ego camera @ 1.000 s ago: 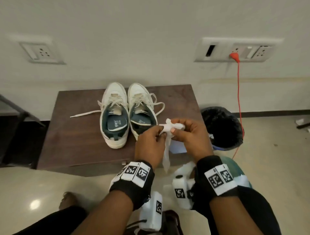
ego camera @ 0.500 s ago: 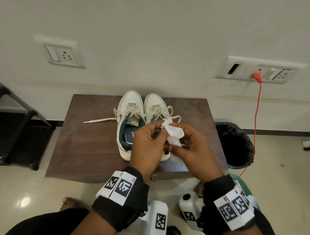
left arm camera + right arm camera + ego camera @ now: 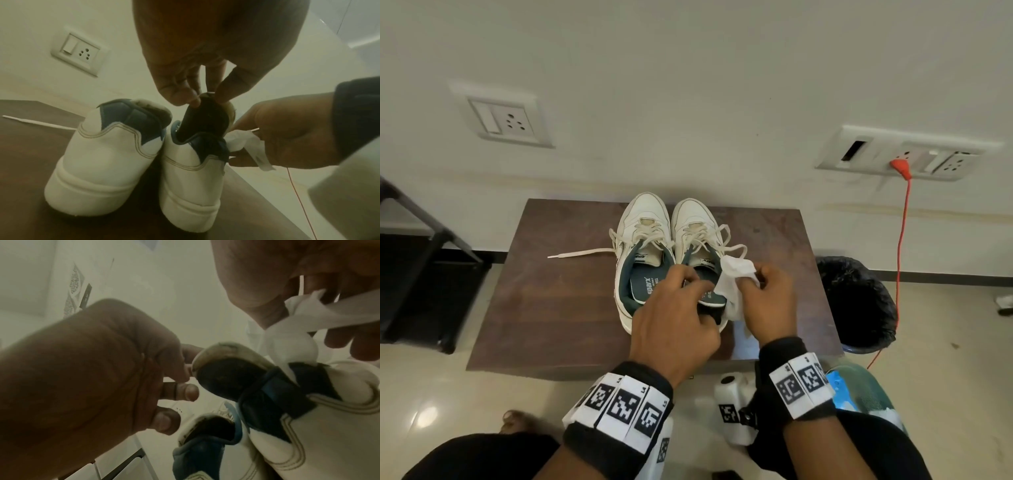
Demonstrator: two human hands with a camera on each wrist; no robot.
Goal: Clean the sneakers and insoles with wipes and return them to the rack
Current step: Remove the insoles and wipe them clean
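Two sneakers (image 3: 667, 253) share one table (image 3: 558, 301); left hand (image 3: 671, 322) pinches one insole (image 3: 205, 120), right hand (image 3: 770, 301) grips one wipe (image 3: 734, 284).

Head view bright with wide-angle bending at edges; wrist views dim, greenish, softly blurred.

Two sneakers (image 3: 666, 246) stand side by side on the table (image 3: 558, 301), toes toward the wall. A bin (image 3: 859, 301) sits right of the table.
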